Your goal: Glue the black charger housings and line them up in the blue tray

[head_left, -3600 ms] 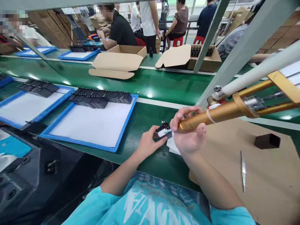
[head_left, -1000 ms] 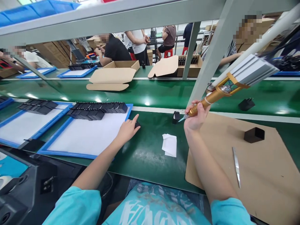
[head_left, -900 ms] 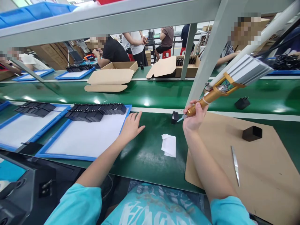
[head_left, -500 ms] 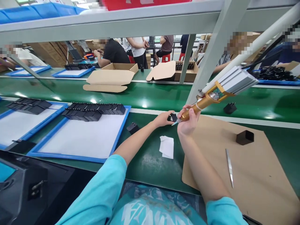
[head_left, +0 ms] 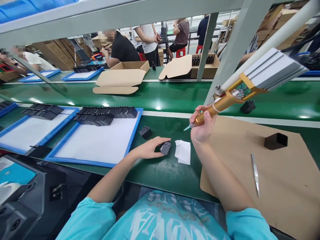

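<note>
My left hand (head_left: 150, 148) grips a black plug adapter (head_left: 165, 148) between thumb and fingers, low over the green bench, with its metal pins partly showing. My right hand (head_left: 203, 125) is wrapped round a gold glue dispenser (head_left: 221, 105), whose pale blue nozzle tip (head_left: 186, 128) points down and left, apart from the adapter. Folded white paper (head_left: 183, 152) lies between the two hands. Just beyond my left hand, another black adapter (head_left: 145, 132) rests on the bench.
Blue-rimmed trays (head_left: 93, 162) with rows of black adapters (head_left: 106, 115) stand at left. On a cardboard sheet (head_left: 232, 156) at right are tweezers (head_left: 255, 175) and a hollow black case (head_left: 276, 141). A slanting frame post (head_left: 232, 50) rises behind the dispenser. Co-workers sit beyond the green belt.
My left hand has drawn the adapter away from the nozzle, left and towards me, turning its pins into view. My right hand still holds the dispenser in nearly the same place. The view has shifted slightly.
</note>
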The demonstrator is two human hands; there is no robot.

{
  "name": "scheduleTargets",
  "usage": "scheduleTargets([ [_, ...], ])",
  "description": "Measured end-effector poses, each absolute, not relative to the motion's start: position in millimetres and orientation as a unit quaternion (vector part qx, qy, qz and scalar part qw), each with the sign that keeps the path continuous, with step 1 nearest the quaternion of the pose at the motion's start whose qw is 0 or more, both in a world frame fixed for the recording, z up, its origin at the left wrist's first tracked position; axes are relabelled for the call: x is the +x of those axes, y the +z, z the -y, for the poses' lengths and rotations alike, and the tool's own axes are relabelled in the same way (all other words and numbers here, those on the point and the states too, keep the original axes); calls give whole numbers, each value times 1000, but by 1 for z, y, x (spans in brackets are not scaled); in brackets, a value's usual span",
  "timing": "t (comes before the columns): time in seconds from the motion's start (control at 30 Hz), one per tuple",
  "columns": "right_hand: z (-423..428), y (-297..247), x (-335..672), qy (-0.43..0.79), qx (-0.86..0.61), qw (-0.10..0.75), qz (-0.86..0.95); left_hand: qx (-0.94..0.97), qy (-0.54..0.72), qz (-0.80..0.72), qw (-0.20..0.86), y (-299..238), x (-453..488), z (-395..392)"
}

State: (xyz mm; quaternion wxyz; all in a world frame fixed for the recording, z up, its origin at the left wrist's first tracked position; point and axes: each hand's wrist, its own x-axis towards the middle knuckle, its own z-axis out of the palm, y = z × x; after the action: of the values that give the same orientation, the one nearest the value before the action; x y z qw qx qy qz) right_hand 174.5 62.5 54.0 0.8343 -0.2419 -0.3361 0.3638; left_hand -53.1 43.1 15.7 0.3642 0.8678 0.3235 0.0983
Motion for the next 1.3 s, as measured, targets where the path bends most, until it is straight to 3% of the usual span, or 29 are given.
scheduleTargets([
  [0.47,-47,62,158,394,-213,825,344,648,385,-479,450,-31,-44,-13],
  [0.73,-39,63,150,425,-223,797,366,782,284,-528,175,-34,-28,6],
  [0.9,-29,65,143,452,-215,782,372,765,228,-560,220,-30,-19,0],
  [1.3,-21,67,137,458,-185,776,394,755,368,-515,169,5,-14,4],
])
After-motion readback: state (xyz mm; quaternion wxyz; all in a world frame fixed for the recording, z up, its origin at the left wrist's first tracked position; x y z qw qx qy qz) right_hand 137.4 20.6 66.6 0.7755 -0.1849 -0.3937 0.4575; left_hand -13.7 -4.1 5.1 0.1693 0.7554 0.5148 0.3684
